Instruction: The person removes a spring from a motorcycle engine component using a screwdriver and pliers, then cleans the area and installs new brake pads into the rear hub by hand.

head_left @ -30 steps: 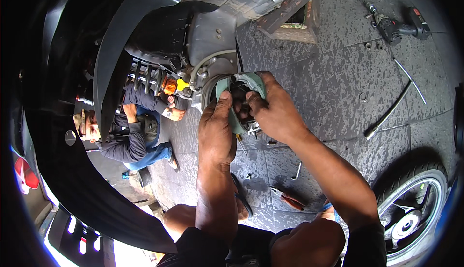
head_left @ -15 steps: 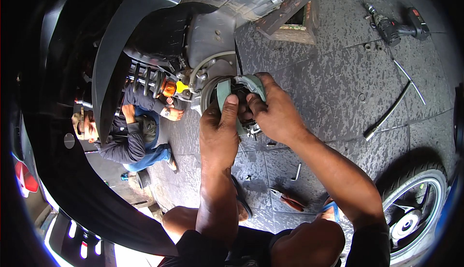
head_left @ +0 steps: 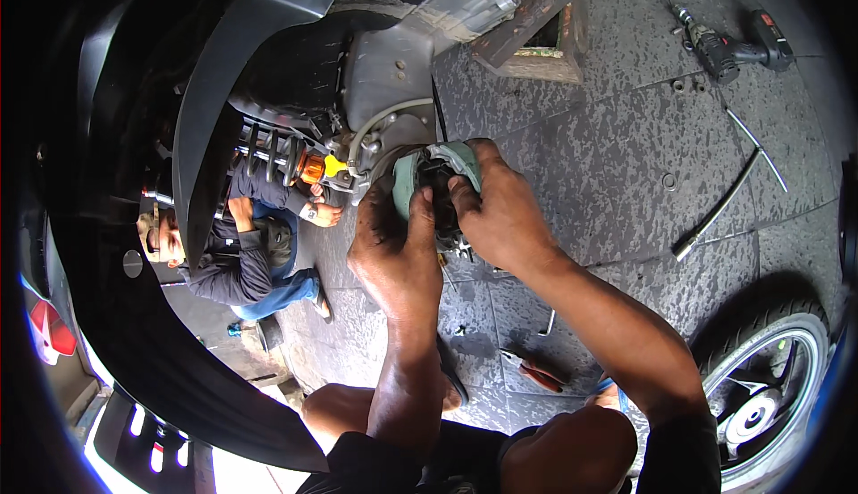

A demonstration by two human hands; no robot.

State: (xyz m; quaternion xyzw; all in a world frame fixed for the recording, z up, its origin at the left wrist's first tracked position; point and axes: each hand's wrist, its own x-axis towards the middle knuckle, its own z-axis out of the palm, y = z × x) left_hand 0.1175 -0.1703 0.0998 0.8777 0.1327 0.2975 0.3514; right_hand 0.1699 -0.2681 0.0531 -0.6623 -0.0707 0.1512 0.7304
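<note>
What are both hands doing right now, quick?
Left hand: closed on the left side of the pale green brake shoes at the scooter's rear hub.
Right hand: closed on the same shoes from the right.

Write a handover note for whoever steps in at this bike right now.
Left hand: gripping the left side of the green brake shoes at the rear hub.
Right hand: gripping their right side, fingers over the top.
Around: pliers on the floor by the knees, drill and long bar further off, loose wheel at right.
Done: wheel is off.
Left: shoes are not yet released by either hand; whether they are seated cannot be told.
</note>
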